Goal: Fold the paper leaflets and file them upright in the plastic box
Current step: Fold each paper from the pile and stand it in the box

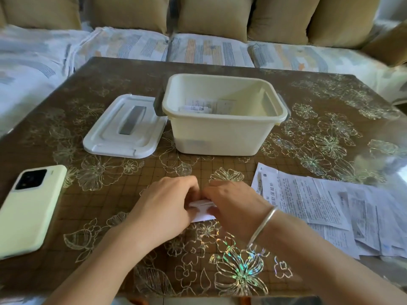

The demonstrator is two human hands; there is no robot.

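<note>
1. At lower centre, the left hand [169, 199] and right hand [231, 201] pinched a small folded leaflet [203, 213] on the table [110, 205].
2. Uneven pressure could skew the crease.
3. In the cream plastic box [222, 133], upper centre, filed leaflets [198, 106] seemingly leaned; another might topple them.

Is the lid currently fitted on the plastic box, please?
No, the lid lies flat on the table left of the open plastic box.
</note>
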